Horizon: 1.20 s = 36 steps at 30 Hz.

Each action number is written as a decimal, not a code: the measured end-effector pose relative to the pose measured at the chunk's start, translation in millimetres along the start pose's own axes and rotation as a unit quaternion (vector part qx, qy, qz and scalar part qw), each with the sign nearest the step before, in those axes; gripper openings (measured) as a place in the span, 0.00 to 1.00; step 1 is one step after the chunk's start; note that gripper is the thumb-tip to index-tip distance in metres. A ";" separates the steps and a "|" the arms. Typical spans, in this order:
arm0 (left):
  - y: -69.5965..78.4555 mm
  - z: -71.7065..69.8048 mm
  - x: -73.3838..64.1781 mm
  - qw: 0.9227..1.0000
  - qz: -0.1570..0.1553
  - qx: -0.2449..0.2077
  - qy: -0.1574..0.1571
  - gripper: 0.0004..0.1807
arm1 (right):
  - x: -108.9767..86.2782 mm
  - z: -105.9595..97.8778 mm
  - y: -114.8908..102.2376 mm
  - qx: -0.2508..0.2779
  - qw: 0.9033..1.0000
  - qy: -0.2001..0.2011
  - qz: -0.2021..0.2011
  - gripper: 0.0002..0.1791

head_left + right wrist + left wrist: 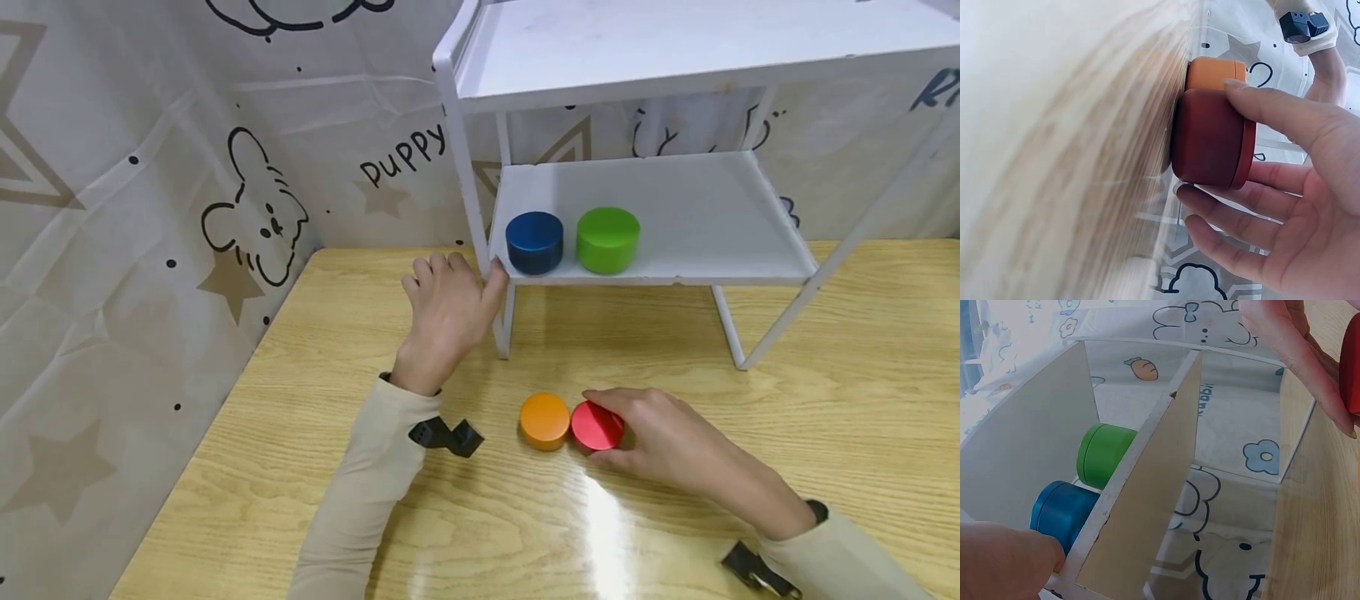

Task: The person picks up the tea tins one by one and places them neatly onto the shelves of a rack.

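At lower centre of the head view, the red tin [597,426] is stood upright on the tabletop [262,467], clamped between thumb and fingers of the right grip [660,435], which is set on its right and nearer than the left grip [448,310]. On its left, the orange tin [545,422] is placed just beside it. The shelf [705,217] is touched by the left thumb, its fingers loosely bent.
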<state>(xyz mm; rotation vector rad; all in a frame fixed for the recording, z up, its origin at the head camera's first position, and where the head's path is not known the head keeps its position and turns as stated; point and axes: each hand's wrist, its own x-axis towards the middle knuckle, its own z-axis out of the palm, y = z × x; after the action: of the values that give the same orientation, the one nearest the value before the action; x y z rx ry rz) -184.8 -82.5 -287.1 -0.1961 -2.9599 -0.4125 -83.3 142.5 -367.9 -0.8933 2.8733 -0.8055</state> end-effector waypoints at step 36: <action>-1.2 0.5 0.3 1.000 0.002 -0.012 -0.016 0.32 | -2.3 -29.8 -1.8 -0.018 1.000 0.014 0.009 0.34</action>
<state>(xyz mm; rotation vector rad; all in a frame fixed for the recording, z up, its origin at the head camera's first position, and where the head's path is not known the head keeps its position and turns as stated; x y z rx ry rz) -185.3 -83.4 -287.8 -0.2121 -2.9857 -0.4491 -85.6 156.4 -341.5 -0.8653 2.9250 -0.7747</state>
